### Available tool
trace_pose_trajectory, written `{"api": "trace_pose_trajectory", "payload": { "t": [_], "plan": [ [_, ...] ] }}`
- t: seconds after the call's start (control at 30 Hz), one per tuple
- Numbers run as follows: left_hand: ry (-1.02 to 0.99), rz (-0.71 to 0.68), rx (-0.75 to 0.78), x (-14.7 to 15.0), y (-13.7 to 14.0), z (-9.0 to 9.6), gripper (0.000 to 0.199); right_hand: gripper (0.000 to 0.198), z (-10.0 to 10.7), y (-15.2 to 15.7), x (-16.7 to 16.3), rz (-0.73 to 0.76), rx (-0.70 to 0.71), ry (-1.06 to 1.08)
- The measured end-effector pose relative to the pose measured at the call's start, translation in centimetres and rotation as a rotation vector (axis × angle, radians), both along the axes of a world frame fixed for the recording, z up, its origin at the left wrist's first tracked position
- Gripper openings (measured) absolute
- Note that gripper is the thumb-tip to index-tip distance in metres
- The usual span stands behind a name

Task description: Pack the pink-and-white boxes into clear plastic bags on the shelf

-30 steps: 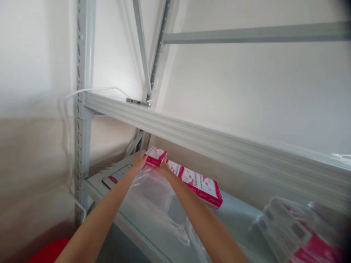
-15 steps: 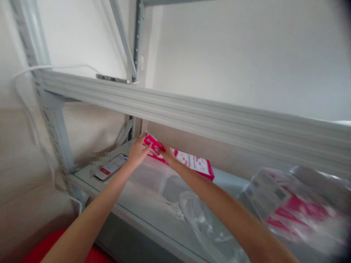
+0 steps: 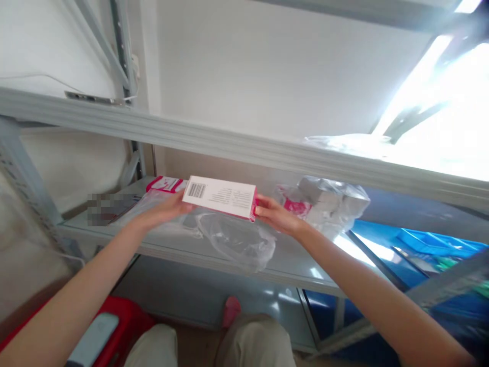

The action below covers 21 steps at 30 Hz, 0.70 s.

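Both hands grasp a white-and-pink box above a shelf, left hand at 9 o'clock, right hand at 3 o'clock. A clear plastic bag lies just below, at 6 o'clock.

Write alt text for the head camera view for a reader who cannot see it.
Two bare hands hold a flat white-and-pink box with a barcode by its ends, left hand and right hand, above a grey metal shelf. On the shelf lie another pink box, crumpled clear plastic and a plastic-wrapped bundle.
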<state>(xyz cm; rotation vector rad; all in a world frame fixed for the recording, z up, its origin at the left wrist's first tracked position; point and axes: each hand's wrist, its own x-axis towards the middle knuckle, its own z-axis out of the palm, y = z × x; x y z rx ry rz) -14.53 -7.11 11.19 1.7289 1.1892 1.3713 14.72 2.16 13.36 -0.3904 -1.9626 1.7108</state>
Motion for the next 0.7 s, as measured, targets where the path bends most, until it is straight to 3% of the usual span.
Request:
{"api": "trace_pose_trajectory", "payload": {
  "t": [0.1, 0.17, 0.3, 0.47, 0.57, 0.7],
  "plan": [
    [-0.155, -0.345, -0.134, 3.2, -0.7, -1.7, 0.071, 0.062, -1.4, -1.5, 2.4, 0.003, -0.006, -0.001],
    [-0.237, -0.398, -0.193, 4.9, -1.3, -2.4, 0.071, 0.064, -2.2, -2.0, 3.5, -0.001, -0.008, -0.011],
    [-0.269, -0.333, -0.253, 7.3, -2.4, -2.3, 0.076, 0.067, -2.5, -2.6, 5.3, 0.039, 0.020, -0.032],
    [-0.280, -0.213, -0.148, 9.5, -3.1, -2.1, 0.094, 0.090, -2.2, -2.5, 7.1, 0.225, 0.129, -0.139],
    [-0.296, -0.212, -0.141, 9.9, -2.6, -2.6, 0.092, 0.102, -2.2, -2.3, 7.5, 0.195, 0.173, -0.189],
    [-0.255, -0.238, -0.147, 9.7, -1.0, -3.5, 0.084, 0.098, -2.1, -1.8, 7.5, 0.100, 0.257, -0.304]
  ]
}}
